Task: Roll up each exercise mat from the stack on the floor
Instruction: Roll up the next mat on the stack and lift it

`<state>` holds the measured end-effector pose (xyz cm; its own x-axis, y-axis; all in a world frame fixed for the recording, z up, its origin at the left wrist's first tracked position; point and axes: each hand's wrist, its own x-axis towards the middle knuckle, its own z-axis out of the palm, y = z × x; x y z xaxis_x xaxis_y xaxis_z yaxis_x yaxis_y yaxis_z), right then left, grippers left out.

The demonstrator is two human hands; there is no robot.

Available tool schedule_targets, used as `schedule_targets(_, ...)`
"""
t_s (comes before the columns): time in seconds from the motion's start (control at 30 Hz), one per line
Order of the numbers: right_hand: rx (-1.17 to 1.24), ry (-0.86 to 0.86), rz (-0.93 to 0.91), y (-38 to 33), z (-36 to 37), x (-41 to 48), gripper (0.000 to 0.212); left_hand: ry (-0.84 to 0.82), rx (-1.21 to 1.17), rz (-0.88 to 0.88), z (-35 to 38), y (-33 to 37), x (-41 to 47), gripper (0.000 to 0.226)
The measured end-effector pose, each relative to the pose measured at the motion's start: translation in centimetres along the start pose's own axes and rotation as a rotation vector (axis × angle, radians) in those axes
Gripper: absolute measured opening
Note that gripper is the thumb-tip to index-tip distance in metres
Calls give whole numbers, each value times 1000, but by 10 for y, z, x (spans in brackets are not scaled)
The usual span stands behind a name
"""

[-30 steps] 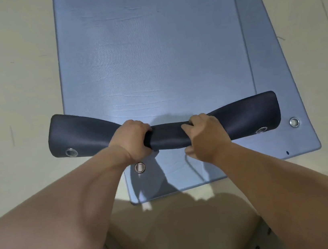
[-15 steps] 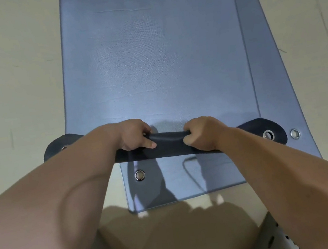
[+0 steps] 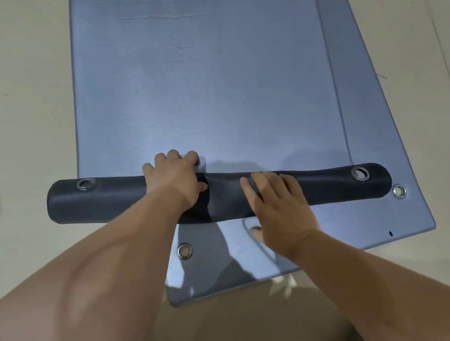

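On the pale floor (image 3: pixel 7 114) we have barely begun the top mat (image 3: pixel 206 86): its near end is a dark roll (image 3: pixel 106 200) lying across the stack (image 3: pixel 370 121). Our left hand (image 3: pixel 174 177) curls over the roll, and our right hand (image 3: pixel 277 200) presses it with flat fingers. Next we should push both ends away evenly.

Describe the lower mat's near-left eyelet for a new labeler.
Two blue-grey mats lie stacked on the floor; the top mat ends in a dark roll under the left hand and right hand. Below the roll, beside the left forearm, the eyelet lies on the lower mat. Two others ride the roll; the third sits far right.
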<state>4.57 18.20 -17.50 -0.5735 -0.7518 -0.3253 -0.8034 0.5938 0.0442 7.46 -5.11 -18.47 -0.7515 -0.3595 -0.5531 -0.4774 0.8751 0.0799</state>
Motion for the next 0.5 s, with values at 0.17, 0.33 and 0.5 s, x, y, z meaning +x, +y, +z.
schedule_targets(0.17,-45,-68,-12,1,-9,22,89,275,44,72,11,2,-15,29)
schedule_targets(0.33,-124,-83,3,-1,-8,32,75,352,98,302,37,0,-52,47)
schedule_targets(0.5,-56,-45,19,-3,-14,44,71,266,115,326,31,-6,-56,73)
